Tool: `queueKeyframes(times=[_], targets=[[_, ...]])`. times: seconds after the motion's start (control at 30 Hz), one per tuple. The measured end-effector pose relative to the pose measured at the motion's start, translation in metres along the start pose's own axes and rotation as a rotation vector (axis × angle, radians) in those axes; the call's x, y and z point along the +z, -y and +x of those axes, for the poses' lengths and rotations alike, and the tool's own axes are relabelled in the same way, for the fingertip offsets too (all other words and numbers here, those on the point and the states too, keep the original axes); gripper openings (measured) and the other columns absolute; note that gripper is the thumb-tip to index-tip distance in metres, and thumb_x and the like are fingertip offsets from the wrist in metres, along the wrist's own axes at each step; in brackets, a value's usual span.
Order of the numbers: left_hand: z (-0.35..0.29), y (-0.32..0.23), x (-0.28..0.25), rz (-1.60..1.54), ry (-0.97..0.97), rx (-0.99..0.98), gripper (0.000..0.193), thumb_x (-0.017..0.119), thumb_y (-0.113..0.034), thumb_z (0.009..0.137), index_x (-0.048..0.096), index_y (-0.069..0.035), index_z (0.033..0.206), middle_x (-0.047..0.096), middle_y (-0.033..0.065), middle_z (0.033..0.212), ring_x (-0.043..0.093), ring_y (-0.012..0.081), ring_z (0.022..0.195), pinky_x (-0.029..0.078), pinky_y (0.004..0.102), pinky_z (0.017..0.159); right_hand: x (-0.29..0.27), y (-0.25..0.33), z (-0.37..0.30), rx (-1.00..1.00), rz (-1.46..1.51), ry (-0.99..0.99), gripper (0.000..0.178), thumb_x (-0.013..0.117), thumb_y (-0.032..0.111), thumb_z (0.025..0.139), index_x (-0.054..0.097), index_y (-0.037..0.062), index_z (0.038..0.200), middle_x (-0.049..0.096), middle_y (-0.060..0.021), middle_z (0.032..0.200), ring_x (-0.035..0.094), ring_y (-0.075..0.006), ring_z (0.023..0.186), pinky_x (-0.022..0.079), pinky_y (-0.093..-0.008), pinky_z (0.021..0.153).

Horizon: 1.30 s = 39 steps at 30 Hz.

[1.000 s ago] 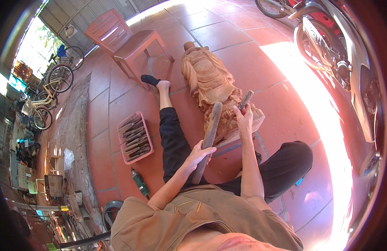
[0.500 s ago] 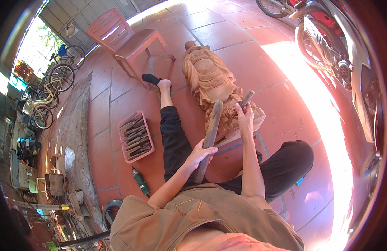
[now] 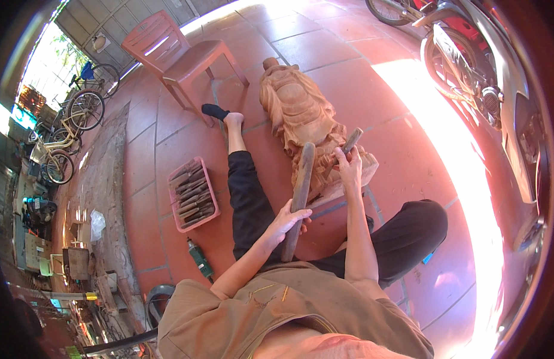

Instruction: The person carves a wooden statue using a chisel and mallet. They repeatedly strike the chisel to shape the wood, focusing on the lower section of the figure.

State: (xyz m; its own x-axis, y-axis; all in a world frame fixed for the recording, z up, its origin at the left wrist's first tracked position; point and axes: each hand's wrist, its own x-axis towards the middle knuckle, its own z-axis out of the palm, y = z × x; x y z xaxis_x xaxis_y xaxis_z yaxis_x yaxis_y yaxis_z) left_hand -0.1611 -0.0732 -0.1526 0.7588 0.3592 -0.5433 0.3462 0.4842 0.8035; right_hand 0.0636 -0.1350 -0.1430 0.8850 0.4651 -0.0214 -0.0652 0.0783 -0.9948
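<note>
A carved wooden statue (image 3: 299, 105) of a robed, round-bellied figure lies on the floor in front of me, its base towards me. My left hand (image 3: 287, 221) is wrapped round a long, thick wooden club (image 3: 303, 179), whose far end rises over the lower part of the carving. In my right hand (image 3: 349, 170) is a chisel, its wooden handle (image 3: 352, 139) leaning up to the right. The chisel's lower end is near the carving by the base; I cannot make out whether its edge touches the wood. The club and the handle are apart.
To the left stands a pink basket (image 3: 215, 206) with several wooden-handled tools, and a green power tool (image 3: 199, 258) lies nearer. A reddish plastic chair (image 3: 196, 60) is at the far left. Bicycles (image 3: 85, 110) line the left; a motorbike (image 3: 468, 72) stands at the right.
The club has tipped very slightly to a more upright angle in my left hand. Both hands keep their hold, and the statue lies as before.
</note>
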Motion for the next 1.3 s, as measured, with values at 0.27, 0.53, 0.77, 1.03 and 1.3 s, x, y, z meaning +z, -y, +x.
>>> queueKeyframes(times=[0.27, 0.53, 0.77, 1.03, 1.3], targets=[[-0.002, -0.003, 0.002, -0.041, 0.029, 0.001, 0.054, 0.077, -0.028, 0.089, 0.046, -0.009, 0.128, 0.066, 0.0109, 0.087, 0.064, 0.0184, 0.059, 0.053, 0.0325, 0.053, 0.000, -0.005, 0.004, -0.037, -0.026, -0.014, 0.027, 0.065, 0.024, 0.099, 0.060, 0.0032, 0.115, 0.066, -0.0049, 0.085, 0.065, -0.0128, 0.082, 0.052, -0.0288, 0.071], [0.000, -0.002, -0.003, -0.036, 0.036, 0.016, 0.055, 0.077, -0.028, 0.088, 0.046, -0.007, 0.128, 0.066, 0.0112, 0.087, 0.064, 0.0173, 0.059, 0.052, 0.0308, 0.051, 0.003, 0.000, 0.005, 0.009, -0.011, -0.004, 0.026, 0.065, 0.023, 0.098, 0.060, 0.0039, 0.115, 0.066, -0.0046, 0.085, 0.065, -0.0121, 0.075, 0.051, -0.0279, 0.069], [0.002, -0.001, -0.002, -0.040, 0.033, 0.003, 0.054, 0.077, -0.026, 0.088, 0.046, -0.006, 0.128, 0.066, 0.0111, 0.085, 0.063, 0.0166, 0.056, 0.050, 0.0304, 0.049, 0.005, -0.012, 0.009, -0.045, 0.039, 0.026, 0.026, 0.066, 0.022, 0.098, 0.060, 0.0019, 0.114, 0.066, -0.0036, 0.083, 0.062, -0.0103, 0.072, 0.049, -0.0274, 0.067], [0.001, 0.000, -0.003, -0.029, 0.022, 0.003, 0.055, 0.076, -0.025, 0.089, 0.046, -0.005, 0.130, 0.066, 0.0110, 0.084, 0.063, 0.0166, 0.057, 0.051, 0.0302, 0.051, 0.009, -0.002, 0.006, -0.001, 0.064, 0.036, 0.025, 0.067, 0.022, 0.098, 0.059, 0.0016, 0.111, 0.066, -0.0040, 0.083, 0.063, -0.0106, 0.072, 0.050, -0.0278, 0.066], [0.001, 0.000, -0.003, -0.021, 0.027, 0.017, 0.056, 0.076, -0.025, 0.089, 0.046, -0.004, 0.131, 0.065, 0.0107, 0.084, 0.063, 0.0166, 0.058, 0.052, 0.0296, 0.052, 0.006, 0.003, 0.003, 0.013, 0.067, 0.046, 0.025, 0.066, 0.021, 0.098, 0.058, 0.0005, 0.110, 0.067, -0.0051, 0.084, 0.064, -0.0113, 0.073, 0.051, -0.0284, 0.068]])
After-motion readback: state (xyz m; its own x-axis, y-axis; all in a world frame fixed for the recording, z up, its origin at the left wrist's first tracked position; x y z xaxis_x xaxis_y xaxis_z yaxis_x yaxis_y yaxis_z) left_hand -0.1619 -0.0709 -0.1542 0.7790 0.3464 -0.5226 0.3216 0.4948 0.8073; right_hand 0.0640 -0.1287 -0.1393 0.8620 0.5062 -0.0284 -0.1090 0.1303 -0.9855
